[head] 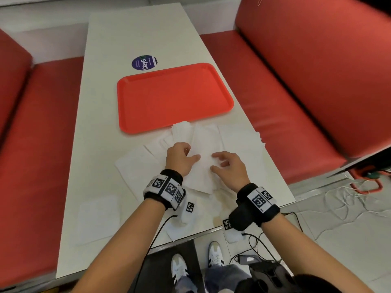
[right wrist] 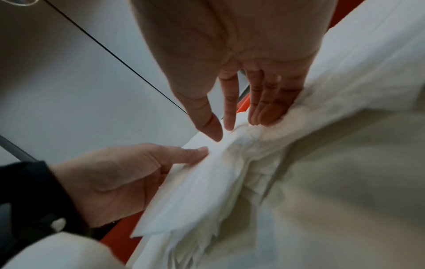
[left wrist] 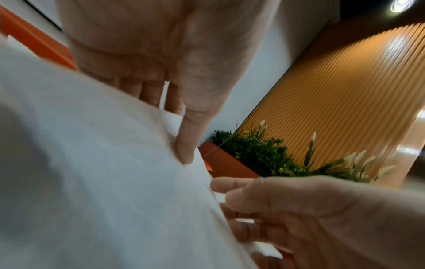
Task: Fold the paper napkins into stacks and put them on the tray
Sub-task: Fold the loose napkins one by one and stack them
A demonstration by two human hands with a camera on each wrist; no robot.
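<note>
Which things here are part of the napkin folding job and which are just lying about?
For the job:
napkins, loose on the table
tray, nothing on it yet
left hand and right hand, both on the napkins

Lying about:
sticker on the table
cables on the floor
red benches

White paper napkins (head: 203, 144) lie loosely overlapped near my table edge; the red tray (head: 169, 96) sits just beyond.
</note>
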